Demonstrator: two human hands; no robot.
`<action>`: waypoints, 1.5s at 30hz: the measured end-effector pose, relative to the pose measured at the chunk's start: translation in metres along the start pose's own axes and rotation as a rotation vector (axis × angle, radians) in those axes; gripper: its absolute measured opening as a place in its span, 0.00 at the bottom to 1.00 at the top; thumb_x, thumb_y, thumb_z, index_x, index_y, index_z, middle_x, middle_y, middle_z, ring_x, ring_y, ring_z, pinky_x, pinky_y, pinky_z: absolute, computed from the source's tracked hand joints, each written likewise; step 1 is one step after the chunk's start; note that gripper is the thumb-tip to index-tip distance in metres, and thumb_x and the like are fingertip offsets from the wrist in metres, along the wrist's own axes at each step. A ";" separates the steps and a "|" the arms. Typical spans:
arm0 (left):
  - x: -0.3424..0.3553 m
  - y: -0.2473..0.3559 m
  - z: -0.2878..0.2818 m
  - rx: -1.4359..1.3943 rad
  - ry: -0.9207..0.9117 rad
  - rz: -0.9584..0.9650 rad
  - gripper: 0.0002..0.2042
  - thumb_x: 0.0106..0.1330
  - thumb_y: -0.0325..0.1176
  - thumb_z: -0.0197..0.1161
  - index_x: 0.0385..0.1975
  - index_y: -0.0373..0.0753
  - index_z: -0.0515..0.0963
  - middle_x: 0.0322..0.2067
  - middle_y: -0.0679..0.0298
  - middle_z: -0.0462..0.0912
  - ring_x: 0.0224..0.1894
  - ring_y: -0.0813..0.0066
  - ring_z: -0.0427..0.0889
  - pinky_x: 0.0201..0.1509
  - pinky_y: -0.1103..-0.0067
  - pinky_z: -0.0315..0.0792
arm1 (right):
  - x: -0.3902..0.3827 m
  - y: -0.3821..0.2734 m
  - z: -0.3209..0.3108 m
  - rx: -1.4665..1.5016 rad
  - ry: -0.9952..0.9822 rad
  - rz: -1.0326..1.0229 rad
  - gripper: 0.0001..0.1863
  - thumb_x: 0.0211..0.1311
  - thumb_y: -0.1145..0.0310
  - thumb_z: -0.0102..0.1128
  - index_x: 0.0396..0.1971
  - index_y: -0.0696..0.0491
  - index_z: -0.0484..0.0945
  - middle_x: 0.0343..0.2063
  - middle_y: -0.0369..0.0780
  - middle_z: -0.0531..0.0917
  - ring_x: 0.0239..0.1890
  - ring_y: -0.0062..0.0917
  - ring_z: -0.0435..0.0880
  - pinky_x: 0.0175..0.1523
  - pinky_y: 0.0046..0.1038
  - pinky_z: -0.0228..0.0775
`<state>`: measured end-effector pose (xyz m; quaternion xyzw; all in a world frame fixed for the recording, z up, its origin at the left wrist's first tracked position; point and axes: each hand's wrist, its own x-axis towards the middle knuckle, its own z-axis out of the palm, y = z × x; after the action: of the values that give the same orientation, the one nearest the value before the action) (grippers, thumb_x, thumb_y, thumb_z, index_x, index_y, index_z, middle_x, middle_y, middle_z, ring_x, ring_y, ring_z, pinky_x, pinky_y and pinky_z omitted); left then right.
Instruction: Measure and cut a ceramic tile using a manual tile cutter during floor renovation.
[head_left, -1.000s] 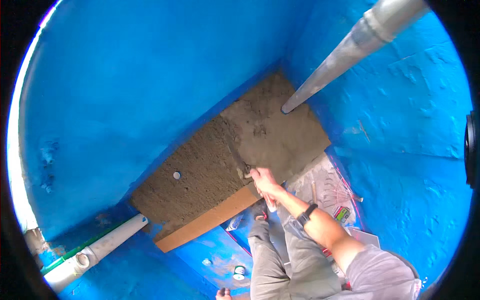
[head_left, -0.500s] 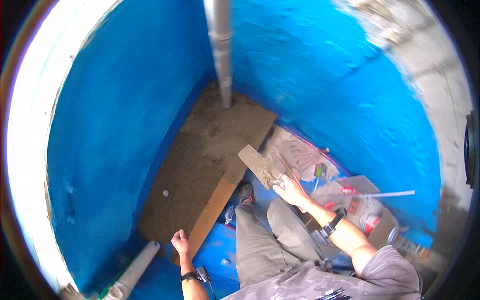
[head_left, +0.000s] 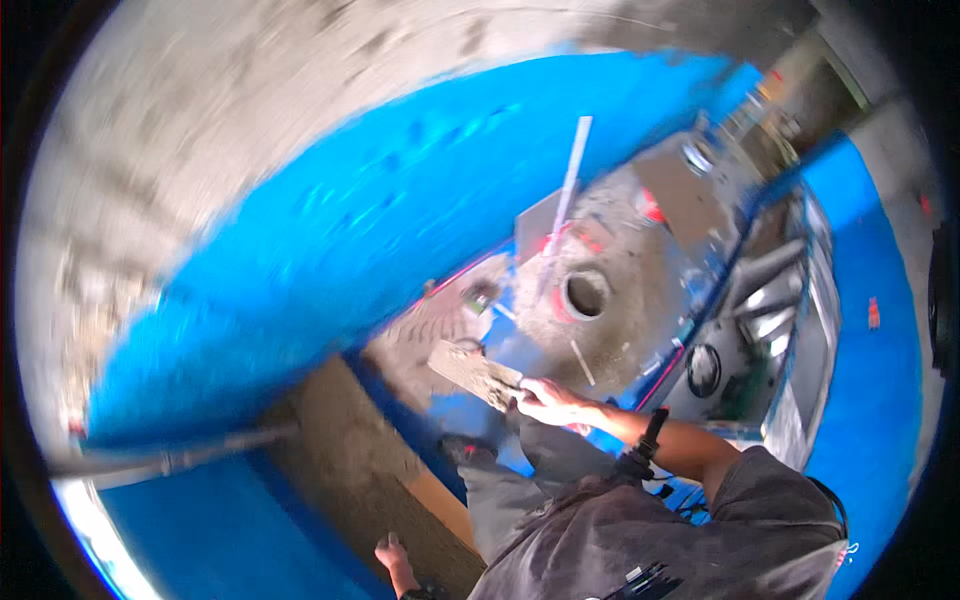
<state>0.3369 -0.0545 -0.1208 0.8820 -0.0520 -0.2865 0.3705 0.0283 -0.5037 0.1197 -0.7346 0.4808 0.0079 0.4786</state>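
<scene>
My right hand [head_left: 548, 402] is closed around the handle of a trowel [head_left: 472, 372]. Grey-brown mortar coats the trowel's flat rectangular blade, which points up and left, above my leg and the blue floor. Lower down, my left hand [head_left: 392, 552] hangs over the mortar bed [head_left: 340, 440], small and a little blurred, its fingers curled with nothing visible in them. A tan board edge [head_left: 440, 505] borders the mortar on the side nearest my legs.
Blue-coated walls [head_left: 400, 210] rise around me. Ahead stands a round container [head_left: 586, 294] with a dark inside, near a pale strip [head_left: 573, 175] and a brown sheet [head_left: 695, 195]. A grey pipe [head_left: 220, 452] crosses at left. Beyond a ledge at right lies a black coil [head_left: 704, 370].
My view has swung to the right, bringing in the round container and the lower area beyond the ledge. The trowel stays in my right hand; my left hand remains over the mortar.
</scene>
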 end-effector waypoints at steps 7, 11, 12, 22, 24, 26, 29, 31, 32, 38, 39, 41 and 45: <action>0.170 0.099 0.088 0.105 -0.191 0.542 0.06 0.55 0.24 0.62 0.29 0.27 0.80 0.22 0.60 0.83 0.21 0.74 0.77 0.26 0.71 0.72 | -0.027 0.145 -0.020 0.709 0.236 0.350 0.08 0.66 0.66 0.57 0.37 0.55 0.72 0.20 0.38 0.77 0.15 0.20 0.73 0.18 0.26 0.65; 0.035 0.177 0.158 0.281 -0.299 0.420 0.07 0.57 0.26 0.66 0.33 0.31 0.81 0.26 0.57 0.85 0.29 0.75 0.81 0.33 0.74 0.75 | -0.099 0.228 -0.089 0.916 0.422 0.446 0.08 0.64 0.67 0.59 0.37 0.55 0.72 0.18 0.37 0.76 0.14 0.21 0.74 0.17 0.26 0.65; 0.039 0.164 0.168 0.207 -0.314 0.284 0.09 0.56 0.29 0.67 0.34 0.32 0.82 0.26 0.55 0.85 0.30 0.71 0.82 0.35 0.73 0.75 | -0.090 0.234 -0.098 0.934 0.392 0.454 0.08 0.64 0.67 0.59 0.36 0.54 0.72 0.18 0.37 0.76 0.14 0.22 0.73 0.16 0.26 0.64; -0.205 0.113 0.077 0.184 0.058 -0.239 0.17 0.57 0.42 0.62 0.33 0.30 0.81 0.34 0.43 0.84 0.40 0.51 0.85 0.44 0.65 0.77 | -0.011 -0.061 -0.164 0.259 0.000 -0.574 0.07 0.67 0.67 0.56 0.40 0.53 0.72 0.20 0.28 0.71 0.20 0.11 0.70 0.24 0.17 0.62; -0.272 0.054 0.048 0.068 0.222 -0.397 0.17 0.58 0.39 0.61 0.37 0.30 0.82 0.36 0.48 0.85 0.42 0.57 0.85 0.46 0.68 0.77 | -0.030 -0.154 -0.139 0.218 -0.056 -0.837 0.09 0.65 0.70 0.60 0.41 0.56 0.71 0.25 0.31 0.74 0.24 0.11 0.71 0.28 0.20 0.65; -0.320 0.006 0.045 -0.090 0.278 -0.631 0.16 0.58 0.37 0.62 0.39 0.31 0.83 0.34 0.50 0.86 0.41 0.61 0.86 0.48 0.69 0.77 | -0.049 -0.242 -0.099 0.351 -0.034 -1.004 0.08 0.60 0.79 0.62 0.36 0.57 0.72 0.24 0.28 0.70 0.24 0.11 0.67 0.30 0.16 0.63; -0.447 -0.096 0.081 -0.319 0.607 -0.804 0.14 0.59 0.36 0.64 0.37 0.31 0.83 0.27 0.53 0.86 0.27 0.69 0.85 0.36 0.72 0.79 | -0.097 -0.285 -0.023 0.504 -0.201 -1.015 0.08 0.59 0.80 0.62 0.35 0.57 0.72 0.25 0.31 0.73 0.24 0.12 0.69 0.31 0.16 0.65; -0.509 -0.103 0.133 -0.442 0.642 -0.921 0.12 0.60 0.34 0.63 0.34 0.28 0.82 0.23 0.56 0.84 0.22 0.71 0.82 0.27 0.74 0.77 | -0.102 -0.282 0.018 0.494 -0.341 -1.088 0.07 0.59 0.78 0.62 0.31 0.55 0.72 0.27 0.34 0.73 0.28 0.13 0.70 0.33 0.18 0.66; -0.537 -0.120 0.146 -0.557 0.701 -0.976 0.10 0.60 0.32 0.62 0.30 0.29 0.80 0.21 0.58 0.82 0.20 0.73 0.80 0.23 0.74 0.75 | -0.087 -0.279 0.079 0.687 -0.365 -1.199 0.07 0.58 0.78 0.63 0.29 0.55 0.72 0.27 0.32 0.72 0.27 0.15 0.70 0.32 0.20 0.65; -0.578 -0.092 0.212 -0.805 0.615 -1.134 0.05 0.58 0.26 0.60 0.22 0.32 0.78 0.20 0.58 0.81 0.17 0.71 0.78 0.20 0.72 0.73 | -0.009 -0.257 0.275 0.057 -0.288 -1.212 0.14 0.59 0.69 0.65 0.20 0.59 0.71 0.12 0.42 0.75 0.14 0.24 0.76 0.23 0.32 0.66; -0.588 -0.087 0.220 -0.865 0.660 -1.198 0.06 0.59 0.26 0.60 0.22 0.32 0.78 0.19 0.58 0.81 0.18 0.70 0.79 0.20 0.72 0.74 | -0.021 -0.273 0.282 0.074 -0.298 -1.242 0.12 0.60 0.70 0.63 0.22 0.60 0.73 0.11 0.40 0.75 0.15 0.20 0.75 0.22 0.30 0.65; -0.617 -0.066 0.234 -0.915 0.554 -1.348 0.07 0.59 0.26 0.59 0.21 0.32 0.76 0.18 0.58 0.80 0.18 0.71 0.79 0.20 0.73 0.73 | -0.054 -0.290 0.273 -0.021 -0.399 -1.100 0.11 0.61 0.70 0.63 0.24 0.60 0.74 0.13 0.34 0.72 0.17 0.14 0.69 0.22 0.26 0.61; -0.603 -0.096 0.224 -0.869 0.353 -1.207 0.08 0.59 0.29 0.60 0.21 0.32 0.76 0.19 0.60 0.80 0.20 0.72 0.79 0.22 0.72 0.72 | -0.062 -0.300 0.258 -0.054 -0.499 -1.023 0.10 0.62 0.69 0.62 0.25 0.58 0.73 0.14 0.29 0.70 0.18 0.11 0.65 0.22 0.23 0.57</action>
<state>-0.2974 0.0583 -0.0302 0.5651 0.6164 -0.2887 0.4663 0.3252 -0.2527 0.2181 -0.8617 -0.0644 -0.0393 0.5018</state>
